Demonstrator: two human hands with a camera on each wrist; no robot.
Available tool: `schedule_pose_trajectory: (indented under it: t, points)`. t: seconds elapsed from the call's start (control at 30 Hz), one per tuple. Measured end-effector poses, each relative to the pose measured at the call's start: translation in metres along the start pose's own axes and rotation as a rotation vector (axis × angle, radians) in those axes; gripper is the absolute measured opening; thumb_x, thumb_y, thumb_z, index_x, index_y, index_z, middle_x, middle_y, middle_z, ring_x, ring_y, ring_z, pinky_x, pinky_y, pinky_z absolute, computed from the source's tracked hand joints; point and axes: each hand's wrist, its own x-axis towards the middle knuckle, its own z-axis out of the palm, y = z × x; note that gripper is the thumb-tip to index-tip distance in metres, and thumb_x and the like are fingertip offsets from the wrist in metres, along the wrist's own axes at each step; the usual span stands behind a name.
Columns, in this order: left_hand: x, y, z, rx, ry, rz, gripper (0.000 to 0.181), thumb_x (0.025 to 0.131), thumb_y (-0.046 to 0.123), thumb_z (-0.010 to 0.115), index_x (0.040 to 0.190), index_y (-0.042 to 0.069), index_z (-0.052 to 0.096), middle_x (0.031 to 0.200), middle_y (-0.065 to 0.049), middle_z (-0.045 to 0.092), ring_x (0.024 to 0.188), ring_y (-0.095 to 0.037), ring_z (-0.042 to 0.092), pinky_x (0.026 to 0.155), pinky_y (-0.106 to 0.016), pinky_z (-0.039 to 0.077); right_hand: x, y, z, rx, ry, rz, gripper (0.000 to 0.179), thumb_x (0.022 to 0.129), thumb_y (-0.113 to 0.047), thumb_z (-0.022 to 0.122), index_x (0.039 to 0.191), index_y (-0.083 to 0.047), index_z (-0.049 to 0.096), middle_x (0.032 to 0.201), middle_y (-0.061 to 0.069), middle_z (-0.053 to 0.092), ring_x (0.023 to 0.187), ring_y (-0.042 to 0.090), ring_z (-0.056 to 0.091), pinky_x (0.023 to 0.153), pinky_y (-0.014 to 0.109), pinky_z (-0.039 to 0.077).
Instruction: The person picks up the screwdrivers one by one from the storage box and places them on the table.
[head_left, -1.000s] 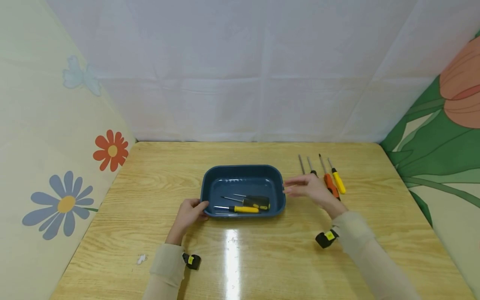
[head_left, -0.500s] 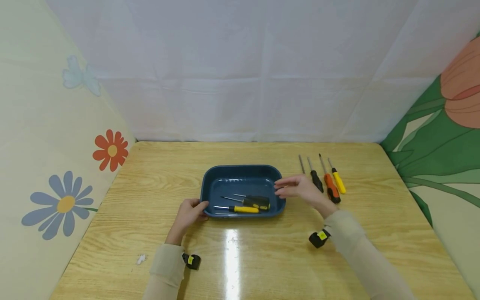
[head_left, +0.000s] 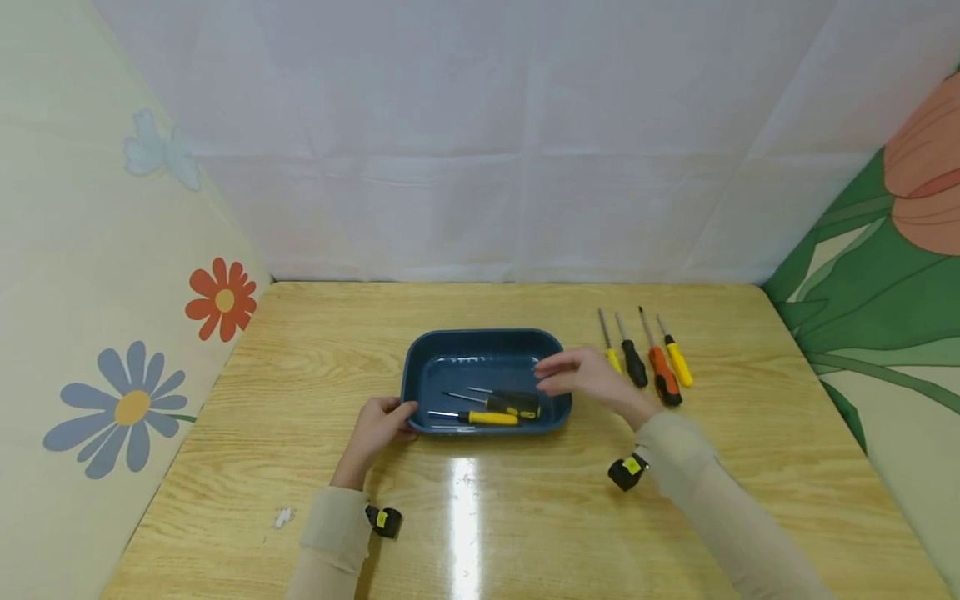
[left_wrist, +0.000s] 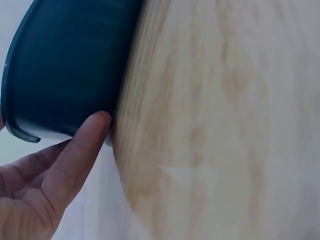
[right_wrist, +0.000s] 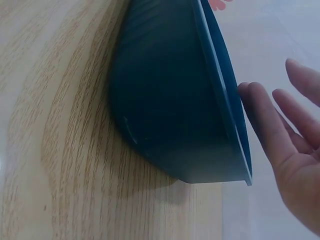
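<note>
A dark blue rectangular tray [head_left: 483,333] sits on the table, with a yellow-handled screwdriver [head_left: 491,418] and a pair of black-handled screwdrivers [head_left: 517,403] lying inside it. My left hand [head_left: 378,427] holds the tray's near left corner, thumb over the rim; in the left wrist view its fingertips [left_wrist: 97,120] press the outer wall low down. Over the tray's right end hovers my right hand [head_left: 588,377], fingers extended and nothing held. The right wrist view has those fingers [right_wrist: 265,115] just past the rim, with the thumb apart from them.
Right of the tray lie a yellow screwdriver [head_left: 613,360], a black one [head_left: 633,363], a red and black one [head_left: 664,377] and another yellow one [head_left: 678,362]. A small white scrap [head_left: 283,517] lies at the front left. A white cloth [head_left: 465,167] hangs behind the table.
My right hand has moved left from beside the tray's right rim to above its inside, uncovering the screwdrivers on the right. My left hand and the tray have stayed put.
</note>
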Motion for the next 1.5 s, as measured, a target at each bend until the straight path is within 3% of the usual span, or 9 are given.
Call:
schedule_pose_trajectory:
  t: [0.37, 0.77, 1.03, 1.33, 1.5]
  points:
    - [0.021, -0.028, -0.002, -0.006, 0.007, -0.006, 0.032, 0.088, 0.012, 0.056, 0.105, -0.015, 0.058, 0.077, -0.015, 0.064, 0.062, -0.021, 0.062, 0.06, -0.036, 0.057, 0.012, -0.003, 0.009, -0.16, 0.001, 0.039, 0.037, 0.083, -0.006, 0.064, 0.116, 0.008, 0.056, 0.112, 0.023, 0.058, 0.089, 0.025, 0.063, 0.081, 0.041, 0.052]
    - [0.019, -0.026, -0.001, -0.016, 0.002, -0.006, 0.032, 0.087, 0.011, 0.057, 0.106, -0.015, 0.058, 0.077, -0.015, 0.064, 0.062, -0.021, 0.062, 0.06, -0.036, 0.057, 0.026, -0.006, 0.016, -0.328, 0.012, 0.04, 0.03, 0.081, -0.007, 0.067, 0.108, 0.004, 0.062, 0.104, 0.016, 0.063, 0.084, 0.021, 0.064, 0.074, 0.035, 0.054]
    - [0.005, -0.006, -0.001, -0.007, -0.02, 0.015, 0.029, 0.088, 0.006, 0.054, 0.103, -0.019, 0.057, 0.079, -0.021, 0.063, 0.064, -0.026, 0.063, 0.063, -0.041, 0.056, 0.032, -0.007, 0.018, -0.456, 0.021, 0.015, 0.026, 0.078, -0.005, 0.07, 0.102, 0.004, 0.065, 0.097, 0.013, 0.065, 0.087, 0.023, 0.062, 0.07, 0.03, 0.054]
    - [0.02, -0.028, -0.002, -0.004, 0.002, 0.0, 0.031, 0.088, 0.012, 0.057, 0.103, -0.015, 0.06, 0.076, -0.016, 0.064, 0.061, -0.023, 0.063, 0.06, -0.037, 0.056, 0.043, -0.006, 0.024, -0.643, 0.044, -0.001, 0.023, 0.073, -0.004, 0.073, 0.095, 0.003, 0.068, 0.09, 0.011, 0.067, 0.078, 0.019, 0.063, 0.067, 0.029, 0.054]
    - [0.017, -0.022, -0.002, -0.011, -0.012, -0.002, 0.03, 0.088, 0.01, 0.056, 0.102, -0.016, 0.059, 0.077, -0.018, 0.064, 0.062, -0.024, 0.063, 0.061, -0.039, 0.056, 0.045, -0.006, 0.028, -0.755, 0.052, 0.002, 0.02, 0.072, -0.005, 0.074, 0.09, 0.001, 0.07, 0.086, 0.01, 0.067, 0.077, 0.019, 0.062, 0.067, 0.03, 0.054]
